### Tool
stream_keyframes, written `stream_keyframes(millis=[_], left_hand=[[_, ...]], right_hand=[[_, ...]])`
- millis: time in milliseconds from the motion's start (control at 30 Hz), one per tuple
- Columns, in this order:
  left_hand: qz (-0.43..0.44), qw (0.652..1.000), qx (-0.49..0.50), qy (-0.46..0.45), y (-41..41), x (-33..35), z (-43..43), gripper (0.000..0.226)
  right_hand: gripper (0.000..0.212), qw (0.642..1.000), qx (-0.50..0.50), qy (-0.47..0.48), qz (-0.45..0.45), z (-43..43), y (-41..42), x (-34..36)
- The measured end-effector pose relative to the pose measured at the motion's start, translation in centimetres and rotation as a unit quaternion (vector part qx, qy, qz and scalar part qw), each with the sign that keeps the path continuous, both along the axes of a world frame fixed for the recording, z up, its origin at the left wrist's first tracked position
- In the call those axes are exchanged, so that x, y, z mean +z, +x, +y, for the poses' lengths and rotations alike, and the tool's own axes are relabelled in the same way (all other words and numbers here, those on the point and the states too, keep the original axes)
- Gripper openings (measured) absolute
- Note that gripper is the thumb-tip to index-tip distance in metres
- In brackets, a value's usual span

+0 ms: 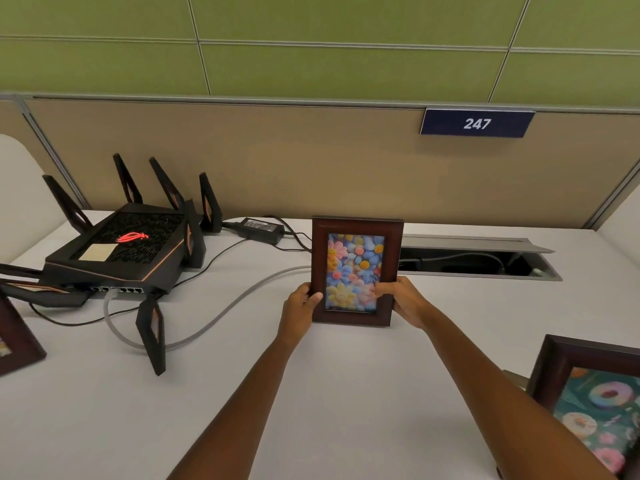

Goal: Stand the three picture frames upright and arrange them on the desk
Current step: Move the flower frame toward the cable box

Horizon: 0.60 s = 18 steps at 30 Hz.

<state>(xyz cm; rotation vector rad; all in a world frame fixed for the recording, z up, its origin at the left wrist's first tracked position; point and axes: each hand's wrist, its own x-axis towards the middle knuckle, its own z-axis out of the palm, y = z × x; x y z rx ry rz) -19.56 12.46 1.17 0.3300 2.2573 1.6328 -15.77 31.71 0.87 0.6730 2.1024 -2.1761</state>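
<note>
- While gripped at both lower sides, the flower frame, rectangular dark glossy wood, stands upright at picture centre on the desk.
- Left hand and right hand pinch its edges, thumbs on the front.
- Doughnut frame: lower right; third frame: left edge.
- Angular black router: upper left, smooth white desktop.

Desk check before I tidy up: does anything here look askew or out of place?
Nothing looks damaged or spilled. The flower frame stands upright, held by the left hand and right hand. The cable hatch behind it is open, and loose cables trail from the router across the desk.
</note>
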Motion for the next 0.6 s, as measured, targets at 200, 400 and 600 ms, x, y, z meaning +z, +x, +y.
stream_keyframes(millis=[200,400,600], left_hand=[[0.031,0.999,0.014,-0.028,0.5,-0.3,0.3,0.035],[0.044,0.997,0.038,-0.049,1.6,-1.3,0.3,0.037],[0.052,0.996,0.038,-0.058,3.5,-2.3,-0.2,0.055]], right_hand=[[0.043,1.000,0.001,-0.005,-0.017,0.1,0.1,0.1],[0.045,0.999,0.003,0.041,-0.031,-0.5,0.8,0.4],[0.065,0.996,-0.028,0.090,0.007,-1.6,3.1,-0.5]])
